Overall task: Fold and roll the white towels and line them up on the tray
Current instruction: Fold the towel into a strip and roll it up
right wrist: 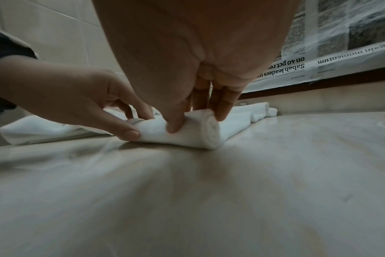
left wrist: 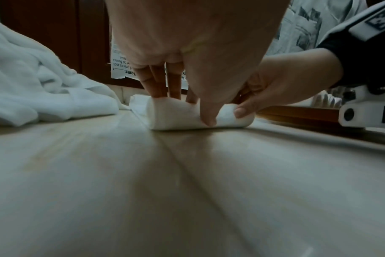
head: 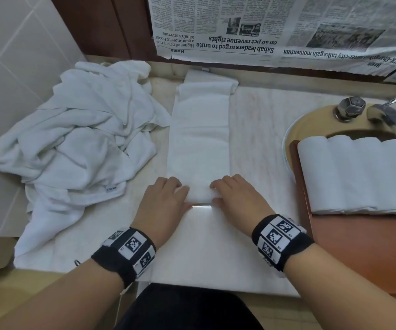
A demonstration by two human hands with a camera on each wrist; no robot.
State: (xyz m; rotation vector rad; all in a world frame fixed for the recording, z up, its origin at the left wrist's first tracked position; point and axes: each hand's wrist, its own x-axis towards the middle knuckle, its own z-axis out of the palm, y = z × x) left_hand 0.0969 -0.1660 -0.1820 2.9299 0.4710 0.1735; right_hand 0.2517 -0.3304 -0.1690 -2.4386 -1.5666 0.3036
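Both hands on the near, rolled end of the folded towel [head: 199, 144] at mid-counter; left hand [head: 166, 198] and right hand [head: 236, 195] curled round the roll, thumbs beneath; rolled towels [head: 356, 172] lined up on tray [head: 349, 253], right; loose pile [head: 73, 139] left.

The head view is bright and even, with glare on the bench [head: 201, 208] at lower centre. Both wrist views are dim, soft and stretched toward the bottom edge.

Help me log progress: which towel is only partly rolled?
The long folded towel in the middle of the counter: both hands grip a small roll at its near end. Those on the tray are rolled; the left heap is loose.
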